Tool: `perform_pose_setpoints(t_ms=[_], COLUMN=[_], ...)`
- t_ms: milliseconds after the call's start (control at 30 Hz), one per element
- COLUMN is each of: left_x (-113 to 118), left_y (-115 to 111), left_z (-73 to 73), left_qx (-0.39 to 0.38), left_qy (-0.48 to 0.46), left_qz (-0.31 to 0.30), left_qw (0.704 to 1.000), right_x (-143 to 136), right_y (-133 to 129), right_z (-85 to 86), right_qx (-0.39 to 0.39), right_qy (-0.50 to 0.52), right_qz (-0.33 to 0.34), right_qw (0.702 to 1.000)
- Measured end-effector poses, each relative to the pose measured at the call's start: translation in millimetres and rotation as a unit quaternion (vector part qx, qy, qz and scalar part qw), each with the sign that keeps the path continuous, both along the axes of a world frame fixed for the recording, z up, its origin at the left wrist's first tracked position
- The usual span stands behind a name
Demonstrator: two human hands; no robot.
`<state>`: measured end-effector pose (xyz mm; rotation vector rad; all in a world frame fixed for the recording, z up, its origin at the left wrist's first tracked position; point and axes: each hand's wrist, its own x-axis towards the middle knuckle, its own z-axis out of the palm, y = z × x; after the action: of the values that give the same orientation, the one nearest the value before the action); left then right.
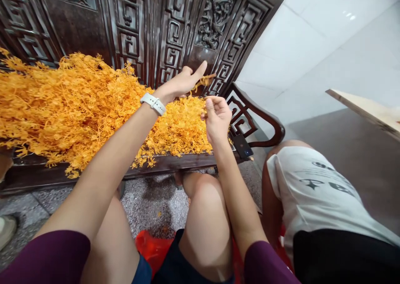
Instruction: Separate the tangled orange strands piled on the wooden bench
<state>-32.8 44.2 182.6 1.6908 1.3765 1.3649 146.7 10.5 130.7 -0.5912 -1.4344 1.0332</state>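
Orange sprigs lay heaped along the counter, overhanging its front edge.
Left hand: thumb raised, fingers mostly hidden, so grip on the loose sprig beside them could not be told; right hand: fingers curled to thumb, contents unclear. Risk judged: the left forearm, brushing the heap, could have swept overhanging sprigs floorward.

Left hand outstretched; right hand nearby, curled in an apparent pinch.
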Motion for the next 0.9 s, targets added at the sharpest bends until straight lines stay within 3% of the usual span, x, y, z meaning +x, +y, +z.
perform_pose_setpoints(t_ms=[67, 133, 200, 267, 400, 467, 567, 633, 733, 900], left_x=[-4.5, -3.8, 1.8, 9.1, 13.0, 7.1, -3.3, -6.7, -5.2, 4.7], left_y=[-7.6, -18.1, -27.2, -31.3, -25.4, -19.7, -13.6, -12.3, -14.7, -24.3], left_z=[1.9, 5.0, 6.7, 5.6, -1.9, -6.1, -11.3, -12.8, -11.2, -6.2], left_qx=[-0.035, -0.061, -0.055, -0.026, 0.014, 0.036, 0.090, 0.122, 0.150, 0.151], left_qy=[0.023, 0.066, 0.123, 0.138, 0.078, 0.090, 0.126, 0.133, 0.138, 0.156], left_qz=[-0.050, -0.144, -0.226, -0.254, -0.236, -0.190, -0.094, -0.066, -0.069, -0.092], left_qw=[0.998, 0.985, 0.965, 0.957, 0.968, 0.977, 0.983, 0.981, 0.977, 0.972], right_x=[5.2, 10.7, 15.3, 18.5, 21.6, 21.4, 18.7, 16.7, 16.9, 30.1], right_y=[5.4, 10.0, 12.6, 12.9, 9.1, 5.0, -3.9, -10.3, -17.3, -19.7], right_z=[1.8, 3.0, 3.5, 3.9, 4.5, 5.6, 10.4, 15.6, 23.5, 32.0], right_qx=[-0.020, -0.048, -0.080, -0.109, -0.145, -0.131, -0.029, 0.058, 0.129, 0.133], right_qy=[0.068, 0.113, 0.141, 0.164, 0.169, 0.136, 0.032, -0.040, -0.085, -0.124], right_qz=[-0.032, -0.038, -0.025, -0.007, 0.015, 0.008, -0.018, -0.014, 0.023, 0.089], right_qw=[0.997, 0.992, 0.986, 0.980, 0.975, 0.982, 0.999, 0.997, 0.988, 0.979])
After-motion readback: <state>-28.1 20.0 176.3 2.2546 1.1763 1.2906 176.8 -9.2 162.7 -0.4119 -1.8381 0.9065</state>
